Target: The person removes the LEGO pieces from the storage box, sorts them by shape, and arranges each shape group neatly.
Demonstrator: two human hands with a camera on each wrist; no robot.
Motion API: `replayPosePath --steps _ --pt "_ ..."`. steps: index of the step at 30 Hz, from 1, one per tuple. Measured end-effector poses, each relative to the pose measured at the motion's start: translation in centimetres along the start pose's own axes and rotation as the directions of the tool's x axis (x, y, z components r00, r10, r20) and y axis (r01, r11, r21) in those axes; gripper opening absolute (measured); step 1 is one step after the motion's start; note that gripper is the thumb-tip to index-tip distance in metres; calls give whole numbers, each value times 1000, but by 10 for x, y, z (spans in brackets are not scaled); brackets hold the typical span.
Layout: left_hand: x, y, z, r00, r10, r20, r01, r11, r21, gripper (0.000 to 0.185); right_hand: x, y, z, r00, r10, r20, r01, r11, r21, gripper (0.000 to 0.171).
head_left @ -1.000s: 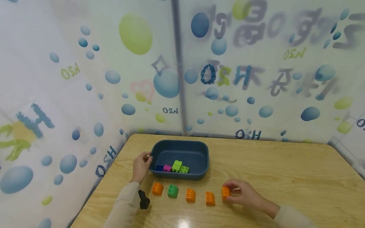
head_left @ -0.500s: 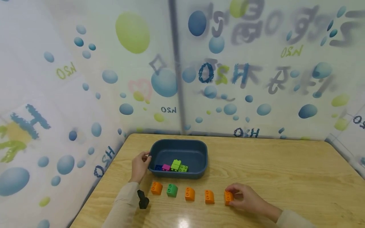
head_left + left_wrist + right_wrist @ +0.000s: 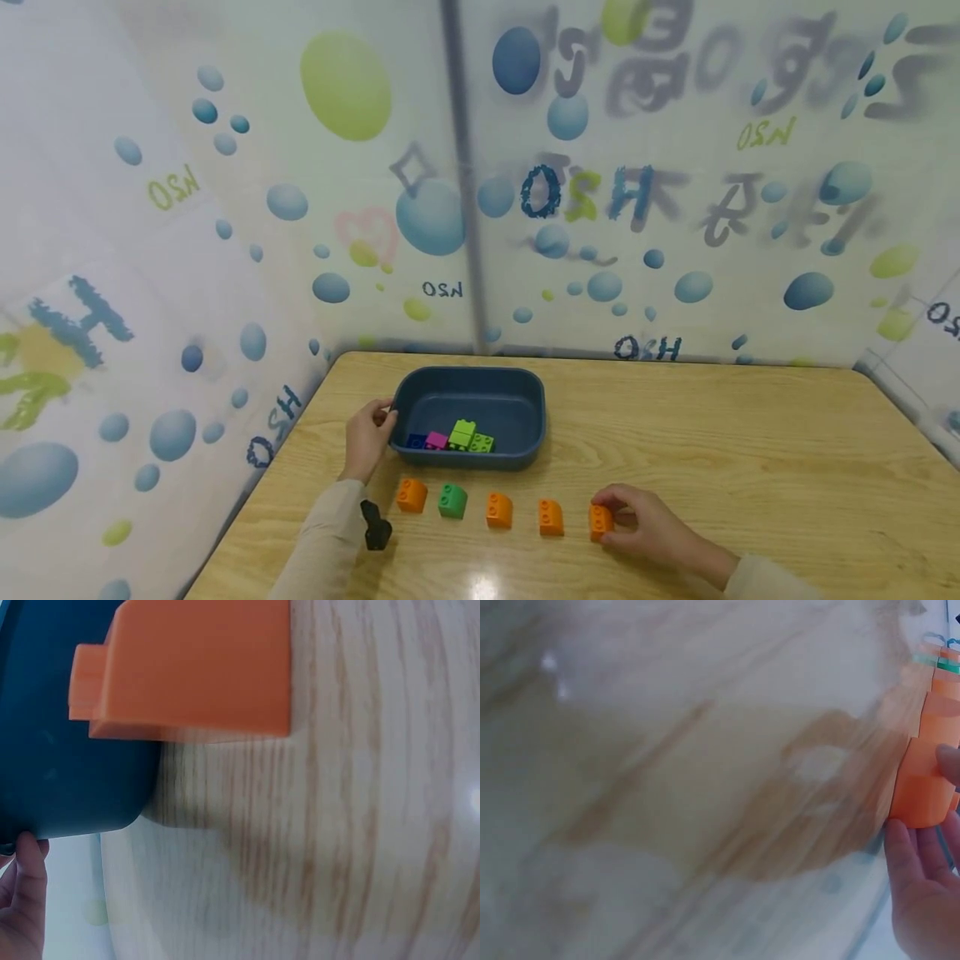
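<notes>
My right hand [image 3: 645,527] pinches an orange toy building brick [image 3: 600,522] at the right end of a row on the table. The right wrist view shows the fingertips and thumb on that brick [image 3: 921,791]. To its left stand an orange brick [image 3: 551,517], another orange brick [image 3: 499,510], a green brick [image 3: 452,501] and a further orange brick [image 3: 412,495], spaced apart. With my left hand [image 3: 367,437] I hold the left rim of a dark blue bin [image 3: 480,392]. Light green bricks [image 3: 462,434], a magenta brick [image 3: 437,440] and a dark blue brick [image 3: 416,442] lie inside it.
A small black object [image 3: 377,527] shows beside my left sleeve. The wooden table [image 3: 720,433] extends to the right, and its far edge meets a wall covering [image 3: 660,217] printed with bubbles.
My right hand has shifted slightly right and down with the orange brick, which now stands in line at the row's end. The left hand stays on the bin; the view has tilted a little.
</notes>
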State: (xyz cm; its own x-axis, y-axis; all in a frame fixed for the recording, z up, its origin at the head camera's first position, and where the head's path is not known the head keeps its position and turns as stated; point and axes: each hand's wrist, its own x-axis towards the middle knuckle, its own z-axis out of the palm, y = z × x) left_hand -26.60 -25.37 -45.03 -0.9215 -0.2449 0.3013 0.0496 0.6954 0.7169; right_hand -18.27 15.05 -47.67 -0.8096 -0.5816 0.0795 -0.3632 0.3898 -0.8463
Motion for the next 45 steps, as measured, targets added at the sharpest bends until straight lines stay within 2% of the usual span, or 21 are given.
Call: replayPosePath --steps 9,16,25,36,41,45 --pt "1 -2 0 1000 4 0 -4 1000 -5 21 -1 -1 2 1000 -25 -9 25 998 -50 40" --pt "1 -1 0 1000 -10 6 10 1000 7 21 -1 -3 2 1000 15 -2 -15 998 -63 49" --pt "1 -1 -1 1000 6 -2 -6 1000 -1 20 -3 -4 1 1000 -5 -1 5 998 -58 40" --pt "1 -3 -1 1000 -1 2 1 1000 0 21 -4 0 2 1000 -17 -2 16 998 -54 42" --pt "1 -2 -1 1000 -8 7 8 1000 1 21 -3 -2 0 1000 8 22 -8 1000 -27 47" --pt "1 -1 -1 1000 0 0 0 1000 6 21 -2 -5 -7 995 67 74 -67 998 -4 55"
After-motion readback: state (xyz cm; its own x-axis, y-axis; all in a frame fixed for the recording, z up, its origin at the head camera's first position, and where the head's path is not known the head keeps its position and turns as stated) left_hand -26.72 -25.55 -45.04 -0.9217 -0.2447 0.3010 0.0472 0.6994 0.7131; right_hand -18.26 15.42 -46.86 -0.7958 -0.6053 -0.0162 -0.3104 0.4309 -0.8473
